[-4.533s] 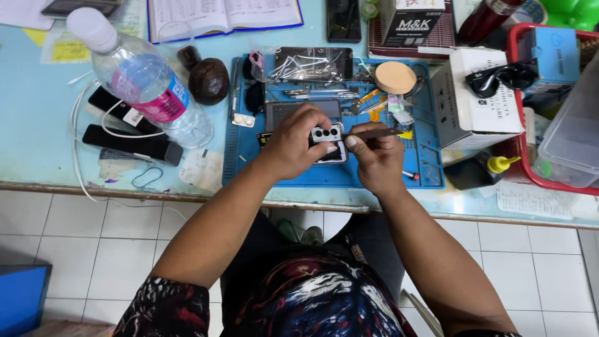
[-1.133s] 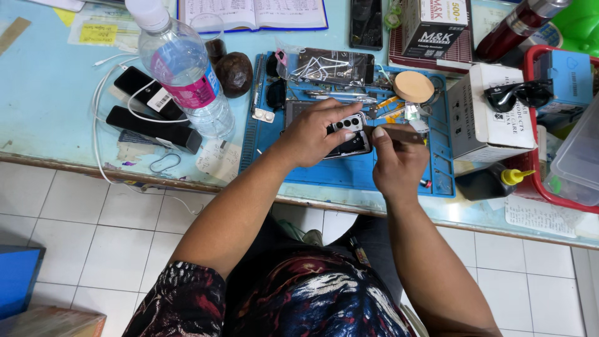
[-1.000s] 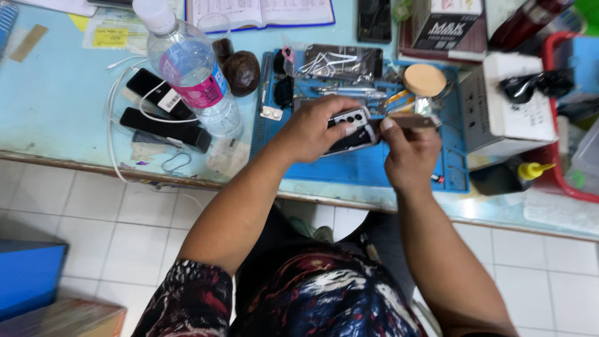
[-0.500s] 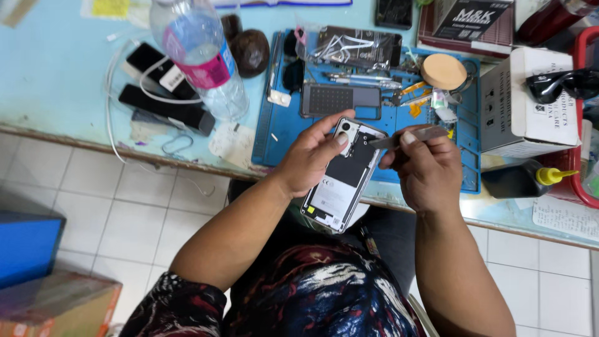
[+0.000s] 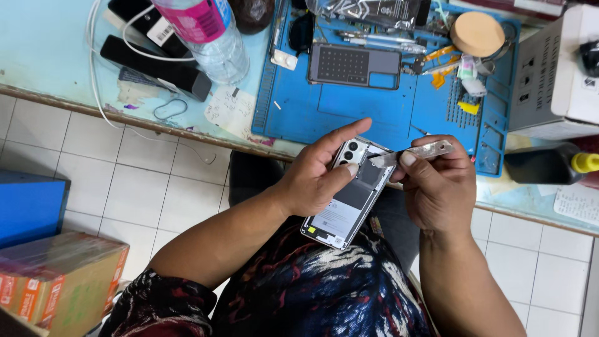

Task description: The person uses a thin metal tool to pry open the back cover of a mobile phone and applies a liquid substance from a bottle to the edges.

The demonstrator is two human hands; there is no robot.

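Holding one opened phone (image 5: 350, 195) below the blue mat (image 5: 380, 112), the left hand (image 5: 318, 178) grips its side; the right hand (image 5: 437, 187) pinches one metal tool (image 5: 415, 153) against the phone's top edge.

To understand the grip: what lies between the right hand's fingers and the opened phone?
A flat metal pry tool, pinched by the right hand, its tip reaching the phone; head view.

The left hand (image 5: 315, 181) covers the left edge and part of the upper back of the opened phone (image 5: 349, 200), and the tip of the metal pry tool (image 5: 415, 151) at that phone is too blurred to show whether it touches. Above the phone, the plastic bottle (image 5: 209, 31) is cut off at the top edge. Right of it, the white box (image 5: 552, 68) runs out of view.
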